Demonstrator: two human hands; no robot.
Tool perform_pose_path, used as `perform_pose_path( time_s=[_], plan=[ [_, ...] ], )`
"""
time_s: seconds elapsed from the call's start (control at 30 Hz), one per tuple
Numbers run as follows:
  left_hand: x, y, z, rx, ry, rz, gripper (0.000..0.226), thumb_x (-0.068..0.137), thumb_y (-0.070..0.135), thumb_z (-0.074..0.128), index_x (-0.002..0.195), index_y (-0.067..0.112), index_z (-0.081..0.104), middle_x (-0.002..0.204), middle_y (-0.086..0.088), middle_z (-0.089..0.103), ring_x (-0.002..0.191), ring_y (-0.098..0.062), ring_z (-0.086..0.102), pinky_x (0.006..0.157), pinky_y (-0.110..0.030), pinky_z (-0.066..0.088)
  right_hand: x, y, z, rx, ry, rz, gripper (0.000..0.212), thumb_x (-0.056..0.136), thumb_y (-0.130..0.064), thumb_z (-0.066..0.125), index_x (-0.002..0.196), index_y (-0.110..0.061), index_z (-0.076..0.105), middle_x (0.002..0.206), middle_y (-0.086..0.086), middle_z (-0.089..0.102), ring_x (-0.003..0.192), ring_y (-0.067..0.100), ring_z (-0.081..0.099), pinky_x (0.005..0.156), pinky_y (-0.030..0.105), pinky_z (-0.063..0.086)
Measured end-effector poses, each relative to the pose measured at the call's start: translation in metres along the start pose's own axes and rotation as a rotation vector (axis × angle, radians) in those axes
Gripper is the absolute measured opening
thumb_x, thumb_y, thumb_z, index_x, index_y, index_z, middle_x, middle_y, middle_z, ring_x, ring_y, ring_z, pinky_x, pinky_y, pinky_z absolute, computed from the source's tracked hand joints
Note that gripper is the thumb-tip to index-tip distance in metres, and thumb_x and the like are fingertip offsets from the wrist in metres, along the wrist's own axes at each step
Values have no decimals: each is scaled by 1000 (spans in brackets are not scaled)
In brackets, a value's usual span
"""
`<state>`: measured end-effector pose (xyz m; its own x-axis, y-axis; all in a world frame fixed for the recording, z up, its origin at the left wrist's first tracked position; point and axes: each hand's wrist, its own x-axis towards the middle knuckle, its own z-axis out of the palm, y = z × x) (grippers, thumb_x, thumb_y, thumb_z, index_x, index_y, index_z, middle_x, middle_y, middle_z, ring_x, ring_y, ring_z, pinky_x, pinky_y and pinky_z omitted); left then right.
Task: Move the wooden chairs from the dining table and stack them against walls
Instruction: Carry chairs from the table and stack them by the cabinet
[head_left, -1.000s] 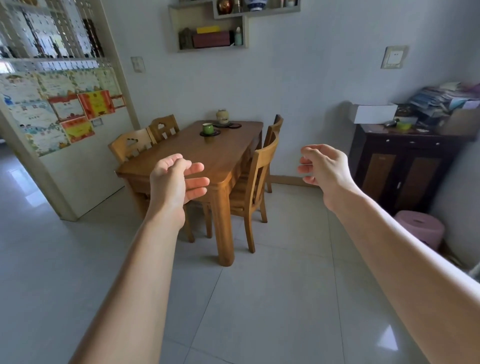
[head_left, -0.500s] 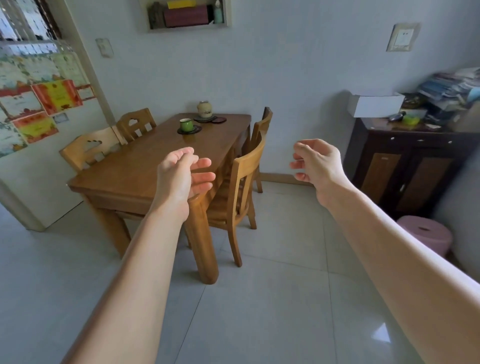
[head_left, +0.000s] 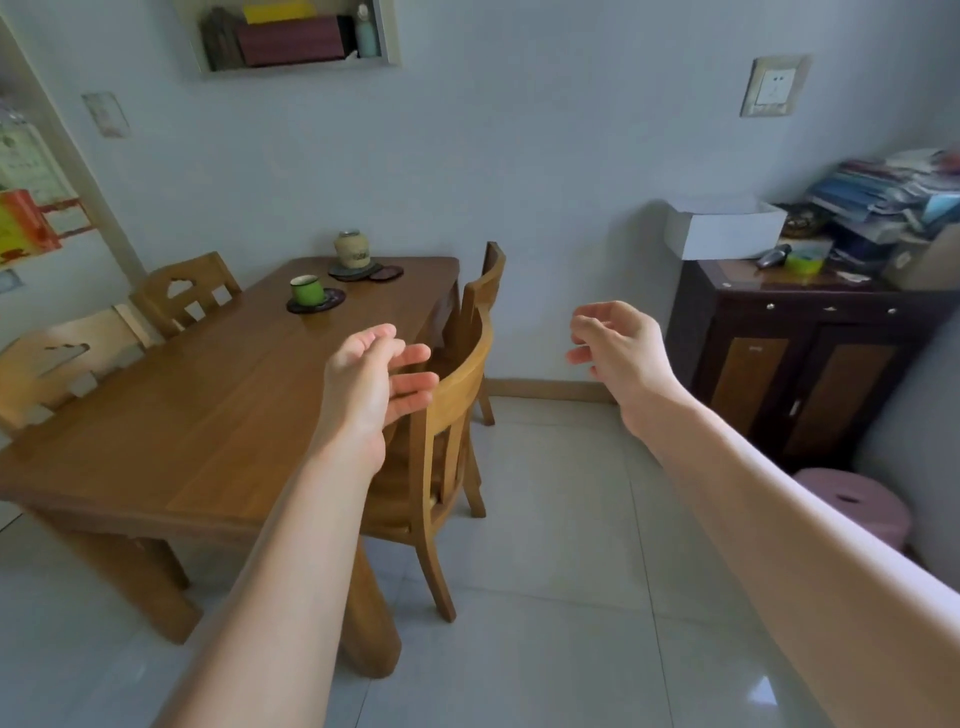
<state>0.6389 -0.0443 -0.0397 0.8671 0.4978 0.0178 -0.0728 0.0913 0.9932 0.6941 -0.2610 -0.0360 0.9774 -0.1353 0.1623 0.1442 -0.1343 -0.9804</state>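
Note:
A wooden dining table (head_left: 218, 415) fills the left half of the view. On its right side stand two wooden chairs: the near chair (head_left: 452, 415) is tucked in, and the far chair (head_left: 491, 270) is behind it. Two more chairs stand on the left side, one near (head_left: 57, 358) and one far (head_left: 187, 291). My left hand (head_left: 374, 384) hovers open just left of the near right chair's backrest, fingers almost at its top rail. My right hand (head_left: 618, 348) is open in the air to the right of that chair, holding nothing.
A green cup (head_left: 306, 291) and a small jar (head_left: 352, 249) sit on the table's far end. A dark cabinet (head_left: 800, 364) piled with papers and a white box (head_left: 724, 231) stands at the right wall. A pink stool (head_left: 857, 506) sits beside it. Tiled floor lies in front.
The view has closed in on the table and the near right chair. Both hands stayed open and raised; my left hand now reaches the chair's backrest.

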Motion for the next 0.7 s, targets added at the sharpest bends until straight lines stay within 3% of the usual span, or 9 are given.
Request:
perform_pose_path(
  time_s=[0.17, 0.7],
  plan=[
    [91, 5, 34, 20, 3, 29, 23, 98, 28, 54, 121, 25, 58, 74, 10, 75, 68, -15, 74, 52, -25, 56, 94, 4, 31, 18, -10, 33, 32, 92, -18, 58, 123, -13, 54, 92, 3, 64, 76, 18, 67, 62, 25, 45],
    [255, -21, 183, -28, -121, -13, 21, 98, 17, 50, 118, 19, 58, 80, -1, 76, 64, -20, 73, 53, -28, 57, 317, 33, 30, 7, -103, 27, 27, 92, -12, 57, 119, -10, 55, 98, 9, 61, 65, 18, 66, 58, 30, 49]
  ],
)
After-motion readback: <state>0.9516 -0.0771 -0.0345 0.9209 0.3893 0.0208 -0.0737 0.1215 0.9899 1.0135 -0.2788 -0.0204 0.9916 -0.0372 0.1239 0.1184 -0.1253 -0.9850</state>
